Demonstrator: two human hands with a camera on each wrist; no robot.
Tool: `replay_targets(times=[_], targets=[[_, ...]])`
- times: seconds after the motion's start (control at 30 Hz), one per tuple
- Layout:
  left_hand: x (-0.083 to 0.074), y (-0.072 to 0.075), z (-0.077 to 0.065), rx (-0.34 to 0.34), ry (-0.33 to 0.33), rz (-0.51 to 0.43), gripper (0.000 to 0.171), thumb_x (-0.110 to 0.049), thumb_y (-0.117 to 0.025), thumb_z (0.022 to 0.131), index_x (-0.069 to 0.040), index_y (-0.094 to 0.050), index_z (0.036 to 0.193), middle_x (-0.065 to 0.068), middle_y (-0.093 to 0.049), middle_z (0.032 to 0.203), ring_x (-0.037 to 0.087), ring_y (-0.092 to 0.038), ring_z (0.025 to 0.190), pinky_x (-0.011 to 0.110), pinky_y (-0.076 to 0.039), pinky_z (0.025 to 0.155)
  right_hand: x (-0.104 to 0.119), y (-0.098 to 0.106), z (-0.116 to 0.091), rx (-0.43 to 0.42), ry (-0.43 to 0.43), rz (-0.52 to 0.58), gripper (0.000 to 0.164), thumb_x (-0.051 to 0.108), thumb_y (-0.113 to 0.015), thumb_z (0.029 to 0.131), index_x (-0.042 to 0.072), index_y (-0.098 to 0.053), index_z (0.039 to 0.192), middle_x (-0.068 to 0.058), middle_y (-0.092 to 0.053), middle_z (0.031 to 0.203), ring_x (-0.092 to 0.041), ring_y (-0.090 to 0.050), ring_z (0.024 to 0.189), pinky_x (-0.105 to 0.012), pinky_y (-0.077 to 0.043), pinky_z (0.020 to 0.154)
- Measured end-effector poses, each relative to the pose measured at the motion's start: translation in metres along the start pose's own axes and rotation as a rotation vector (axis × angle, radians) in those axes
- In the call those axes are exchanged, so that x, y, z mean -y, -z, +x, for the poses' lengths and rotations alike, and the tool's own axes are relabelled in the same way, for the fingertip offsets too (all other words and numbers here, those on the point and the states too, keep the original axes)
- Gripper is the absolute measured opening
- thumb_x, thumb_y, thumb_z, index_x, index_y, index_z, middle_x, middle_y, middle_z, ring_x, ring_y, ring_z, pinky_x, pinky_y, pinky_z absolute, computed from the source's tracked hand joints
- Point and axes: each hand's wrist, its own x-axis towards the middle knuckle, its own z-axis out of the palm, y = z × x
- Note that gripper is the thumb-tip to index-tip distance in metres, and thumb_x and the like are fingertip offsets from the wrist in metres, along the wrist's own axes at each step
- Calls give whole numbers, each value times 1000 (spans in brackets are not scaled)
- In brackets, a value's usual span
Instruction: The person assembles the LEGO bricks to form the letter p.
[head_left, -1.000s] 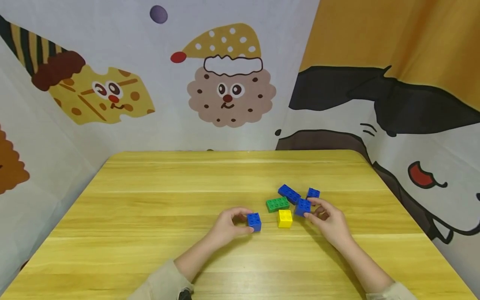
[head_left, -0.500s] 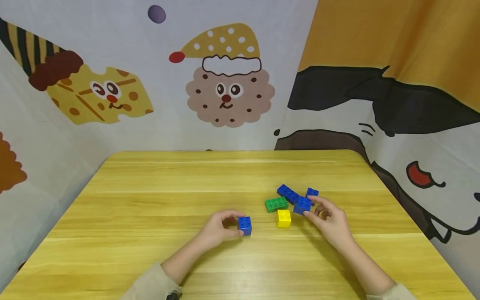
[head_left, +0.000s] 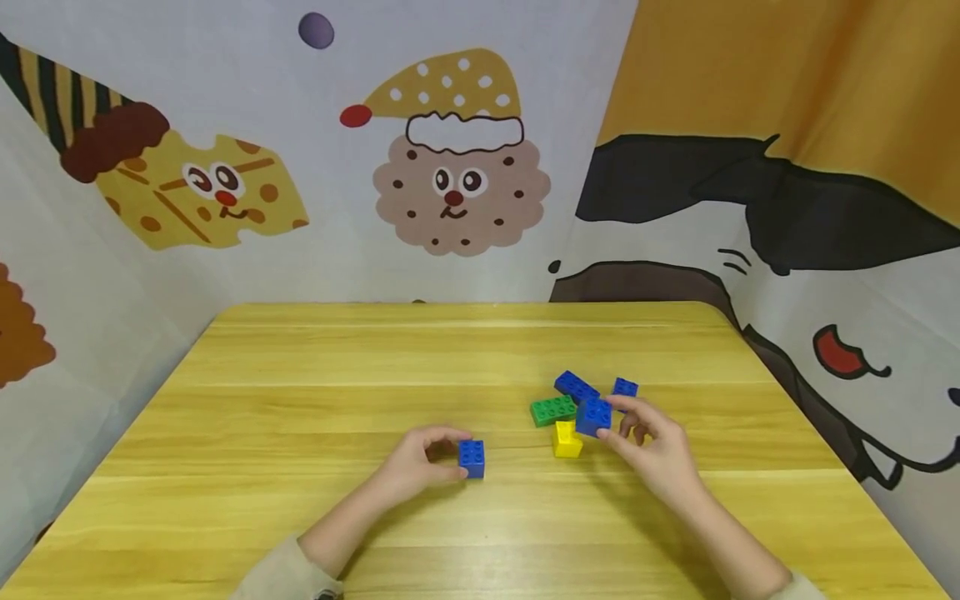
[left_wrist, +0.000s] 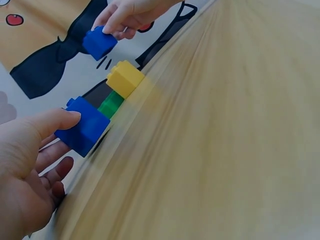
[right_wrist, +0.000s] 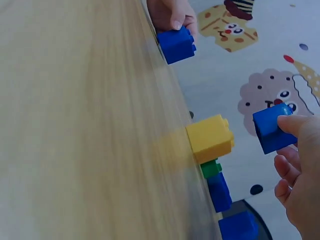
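My left hand pinches a square blue toy brick between thumb and fingers, low at the tabletop. A second square blue brick is in my right hand, gripped by thumb and fingertips. In the right wrist view this held brick hangs above the table, clear of the others. From the head it overlaps the back corner of a yellow brick. Behind the yellow one lie a flat green brick and a long blue brick. A small blue brick sits beyond my right fingers.
The wooden table carries the loose bricks right of its middle. Its far edge meets a curtain printed with cartoon figures.
My left hand has drawn its blue brick left and toward me, away from the cluster. The right hand has lifted its blue brick and shifted slightly left, over the yellow brick's edge.
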Motion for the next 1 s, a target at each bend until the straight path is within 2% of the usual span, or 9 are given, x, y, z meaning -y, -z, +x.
replay_targets(times=[0.33,0.63,0.67,0.83,0.9,1.0], targets=[[2,5,-6,17,2,-1,41,-4,-79,76,-3,-67,115,8,-65,107,24,-57,97,30,-47,80,21,-13,3,36,121,43,46,-6,-79,72,8,-67,114,5,-55,73,-18,-48,66,-28,-37,58],[-3,4,-5,22,17,16,42,-3,-79,75,-3,-66,115,8,-64,100,26,-56,94,31,-47,77,67,-18,9,46,189,101,42,-15,-77,68,-2,-66,107,1,-53,69,-24,-44,62,-35,-36,57],[-7,4,-6,21,22,18,41,-2,-78,76,-2,-66,115,8,-64,100,26,-56,94,31,-47,76,69,-19,10,50,196,113,42,-15,-77,68,-3,-66,107,1,-53,69,-24,-44,62,-35,-36,56],[-6,5,-5,27,21,34,40,-5,-79,76,-4,-67,114,8,-64,99,26,-56,93,31,-47,76,77,-25,13,74,194,149,41,-13,-77,69,-2,-66,108,1,-53,69,-24,-46,63,-36,-37,56],[2,5,-3,32,18,31,41,-8,-80,75,-7,-68,114,6,-64,98,24,-57,92,31,-48,76,80,-28,14,84,191,161,41,-13,-77,69,-2,-66,107,0,-53,68,-24,-48,63,-37,-38,56],[1,5,-4,32,21,26,40,-8,-80,75,-7,-67,114,5,-64,98,23,-57,92,31,-48,77,81,-33,14,100,200,185,41,-14,-77,69,-4,-65,106,-1,-55,69,-23,-49,63,-36,-39,55]])
